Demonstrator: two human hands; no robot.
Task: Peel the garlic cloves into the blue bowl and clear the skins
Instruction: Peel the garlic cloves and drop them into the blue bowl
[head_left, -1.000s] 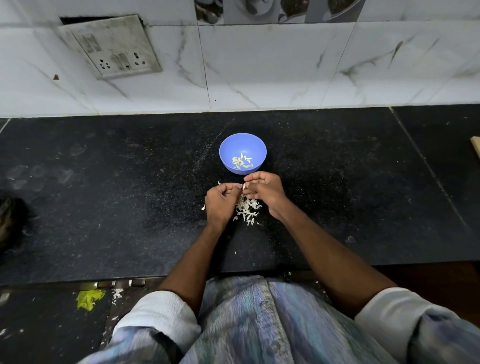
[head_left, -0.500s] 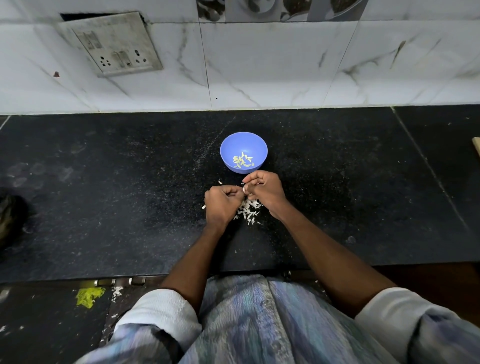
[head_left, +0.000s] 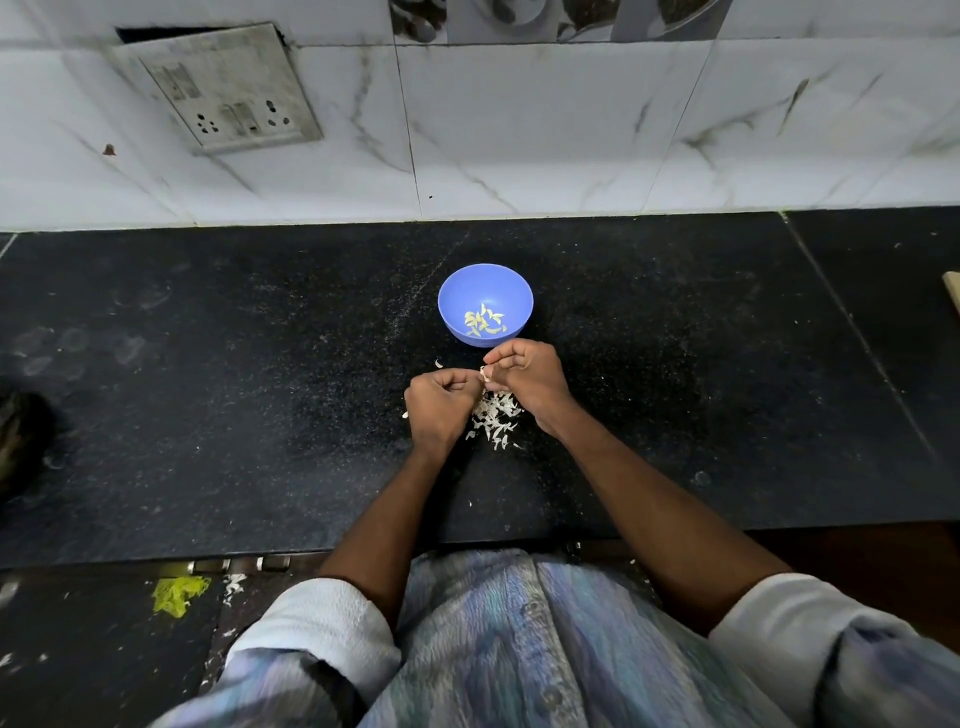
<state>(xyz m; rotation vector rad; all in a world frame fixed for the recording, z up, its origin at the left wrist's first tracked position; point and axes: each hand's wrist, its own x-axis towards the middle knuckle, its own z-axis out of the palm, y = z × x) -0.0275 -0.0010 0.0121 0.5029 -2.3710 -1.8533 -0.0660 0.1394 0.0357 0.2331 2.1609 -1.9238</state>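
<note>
Head view: left hand (head_left: 440, 402) and right hand (head_left: 527, 376) are pinching one garlic clove (head_left: 484, 375) behind the skins (head_left: 494, 422); a slip risks sending it skidding across the worktop (head_left: 208, 389), missing the blue bowl (head_left: 457, 291).

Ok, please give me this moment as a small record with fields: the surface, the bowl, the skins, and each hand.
surface: black speckled stone counter
bowl: small round blue plastic bowl, holding peeled pale garlic cloves
skins: loose pile of white garlic skins on the counter, below the hands
left hand: fingers curled, pinching a small white garlic piece
right hand: fingers curled, pinching the same piece
</note>
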